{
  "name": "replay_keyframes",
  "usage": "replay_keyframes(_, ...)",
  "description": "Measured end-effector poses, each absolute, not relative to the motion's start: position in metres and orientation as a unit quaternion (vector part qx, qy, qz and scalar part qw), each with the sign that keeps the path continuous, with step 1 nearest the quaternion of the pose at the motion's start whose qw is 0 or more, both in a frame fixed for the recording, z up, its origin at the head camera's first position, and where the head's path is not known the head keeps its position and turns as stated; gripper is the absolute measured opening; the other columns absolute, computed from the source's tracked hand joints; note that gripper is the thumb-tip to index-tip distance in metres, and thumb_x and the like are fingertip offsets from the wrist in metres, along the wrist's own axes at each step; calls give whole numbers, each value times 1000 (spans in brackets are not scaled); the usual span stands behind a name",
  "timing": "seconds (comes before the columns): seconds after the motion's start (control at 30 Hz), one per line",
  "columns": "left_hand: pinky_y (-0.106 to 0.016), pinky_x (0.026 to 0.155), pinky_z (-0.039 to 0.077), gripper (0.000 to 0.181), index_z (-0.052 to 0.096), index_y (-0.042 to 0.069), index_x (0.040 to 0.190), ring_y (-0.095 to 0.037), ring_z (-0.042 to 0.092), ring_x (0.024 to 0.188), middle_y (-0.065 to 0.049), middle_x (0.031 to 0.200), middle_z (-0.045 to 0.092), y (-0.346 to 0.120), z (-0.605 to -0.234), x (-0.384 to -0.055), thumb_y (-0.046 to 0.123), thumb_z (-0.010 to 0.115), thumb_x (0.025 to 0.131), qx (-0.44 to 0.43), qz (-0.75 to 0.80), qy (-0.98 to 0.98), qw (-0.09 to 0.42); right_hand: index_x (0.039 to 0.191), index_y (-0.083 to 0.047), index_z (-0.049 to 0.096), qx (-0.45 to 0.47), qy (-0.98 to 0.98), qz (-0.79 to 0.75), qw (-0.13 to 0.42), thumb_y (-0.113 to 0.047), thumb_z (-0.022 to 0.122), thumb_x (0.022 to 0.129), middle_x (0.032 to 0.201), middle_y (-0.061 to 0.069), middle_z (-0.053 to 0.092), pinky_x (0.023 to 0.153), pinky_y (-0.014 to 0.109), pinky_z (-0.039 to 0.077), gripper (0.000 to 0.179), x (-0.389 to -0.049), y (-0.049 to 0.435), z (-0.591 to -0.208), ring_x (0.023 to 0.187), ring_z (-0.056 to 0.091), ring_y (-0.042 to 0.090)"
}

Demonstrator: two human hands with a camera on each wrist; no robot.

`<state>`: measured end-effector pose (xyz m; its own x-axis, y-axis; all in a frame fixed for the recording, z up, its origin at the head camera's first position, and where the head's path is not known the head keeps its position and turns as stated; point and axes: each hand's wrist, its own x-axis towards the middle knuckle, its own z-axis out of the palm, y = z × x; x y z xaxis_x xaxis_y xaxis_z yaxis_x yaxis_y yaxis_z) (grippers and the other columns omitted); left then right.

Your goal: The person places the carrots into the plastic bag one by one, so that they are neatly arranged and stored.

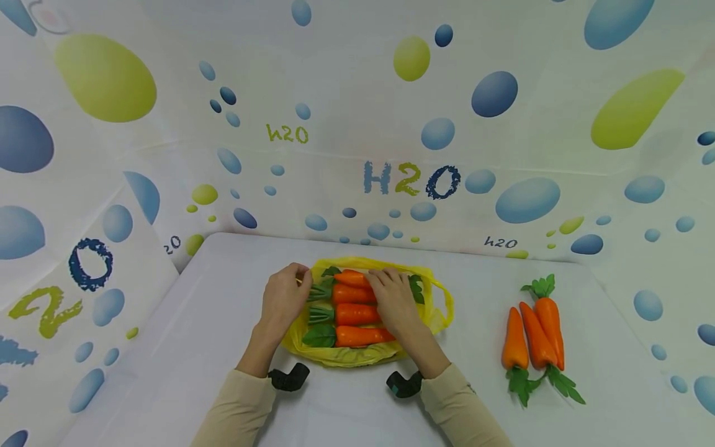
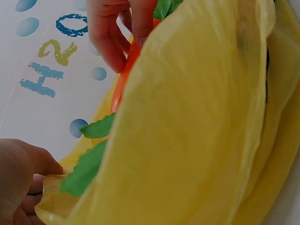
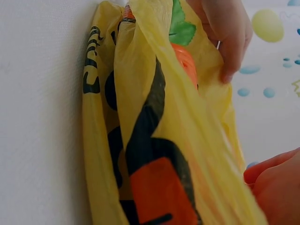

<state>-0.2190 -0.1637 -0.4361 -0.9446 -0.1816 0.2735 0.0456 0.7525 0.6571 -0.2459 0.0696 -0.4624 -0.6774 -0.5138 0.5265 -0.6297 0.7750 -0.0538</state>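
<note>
Several orange carrots (image 1: 360, 315) with green tops lie side by side on a yellow plastic bag (image 1: 357, 358). My left hand (image 1: 283, 297) is at the bag's left side, pinching its edge between thumb and fingers; in the left wrist view this pinched edge (image 2: 54, 199) is beside green leaves. My right hand (image 1: 396, 301) reaches over the carrots' right ends and holds the far carrot (image 1: 349, 277), with thumb and fingers on either side of it in the left wrist view. The right hand hides that carrot's right end.
On the right of the white table (image 1: 475, 397) lie three more carrots (image 1: 542, 335), their tops pointing different ways. The bag's handle loop (image 1: 447, 304) spreads out to the right. Behind the table hangs a white cloth (image 1: 357, 81) printed with blue and green drops.
</note>
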Motion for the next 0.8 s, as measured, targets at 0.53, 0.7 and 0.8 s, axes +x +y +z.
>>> replay_keyframes(0.53, -29, 57, 53, 25, 70, 0, 105, -21, 66, 68, -15, 90, 74, -165, -438, -221, 19, 57, 98, 35, -350, -922, 159, 120, 0, 67, 338, -904, 136, 224, 15, 62, 86, 128, 15, 66, 108, 41, 48, 38, -247, 72, -459, 121, 61, 30)
replay_keyframes(0.7, -30, 58, 53, 25, 70, 1, 104, -21, 65, 68, -14, 90, 74, -164, -438, -220, 20, 57, 98, 37, -351, -922, 159, 118, 0, 68, 332, -900, 143, 243, 12, 63, 88, 124, 15, 67, 104, 42, 50, 33, -247, 73, -455, 118, 62, 30)
replay_keyframes(0.8, -30, 58, 53, 24, 71, 1, 104, -21, 65, 68, -13, 90, 74, -164, -438, -220, 20, 58, 98, 36, -351, -922, 160, 117, -1, 68, 323, -899, 146, 255, 9, 64, 89, 122, 15, 68, 100, 44, 52, 30, -246, 74, -451, 116, 63, 32)
